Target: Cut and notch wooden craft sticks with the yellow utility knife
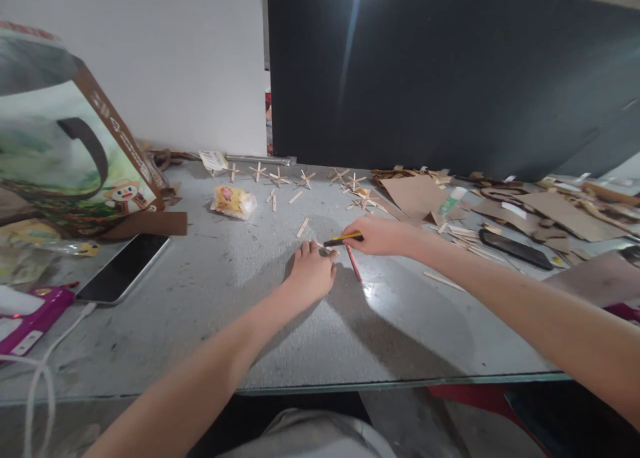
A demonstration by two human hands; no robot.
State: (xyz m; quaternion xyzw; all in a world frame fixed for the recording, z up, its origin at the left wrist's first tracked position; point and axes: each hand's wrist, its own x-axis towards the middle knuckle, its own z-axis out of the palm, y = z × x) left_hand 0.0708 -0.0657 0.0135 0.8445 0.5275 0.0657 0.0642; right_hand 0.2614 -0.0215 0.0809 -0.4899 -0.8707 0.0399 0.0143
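Note:
My right hand is closed around a yellow and black utility knife, its tip pointing left over a pale wooden stick. Pressed on the tabletop beside that tip, my left hand holds the stick down with its fingertips, which partly hide it. A red pen lies just below my right hand. Just beyond my left hand rests a short piece of stick. Farther back, several small star shapes made of crossed sticks stand in a row.
A wrapped yellow snack sits at the back left. On the left are a phone, a purple power strip and a large printed box. Cardboard pieces, loose sticks and a black object lie at right.

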